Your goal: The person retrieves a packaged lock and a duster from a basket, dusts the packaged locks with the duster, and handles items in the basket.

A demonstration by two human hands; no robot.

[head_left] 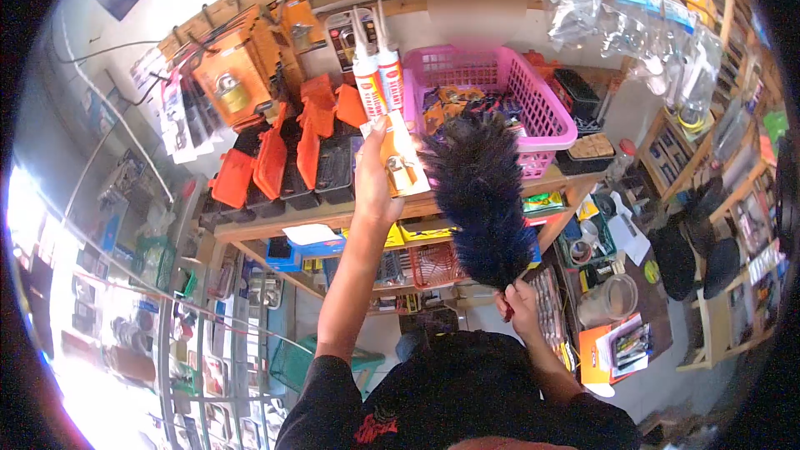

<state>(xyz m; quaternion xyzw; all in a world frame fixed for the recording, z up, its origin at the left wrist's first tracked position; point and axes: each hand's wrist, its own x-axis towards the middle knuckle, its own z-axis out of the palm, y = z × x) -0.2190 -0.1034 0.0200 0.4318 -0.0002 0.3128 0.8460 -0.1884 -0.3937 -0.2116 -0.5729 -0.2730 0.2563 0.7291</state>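
"Along the tabletop point(312, 217), what stands out most?"

"Your pink basket point(542, 110), toward the right end, with small packets inside it. At the left end you have dark bins point(335, 168) with orange lids point(271, 162) standing open."

"And the duster point(479, 192)?"

"You hold it up before the front edge, its dark, fluffy head rising in front of the basket's near left corner. Whether the two touch, you can't tell from this view."

"How is my right hand point(520, 307) set?"

"Closed, your fingers curled around the red handle point(505, 310) at the duster's lower end."

"What about the white sealant tubes point(379, 79)?"

"They stand upright, nozzles up, just left of the basket and beyond your left hand point(377, 177)."

"And that hand?"

"It pinches an orange-and-white carded packet point(403, 163) by its left side, tilted, over the tabletop's front edge. The packet sits between the bins and the duster's head, with a padlock shown on it."
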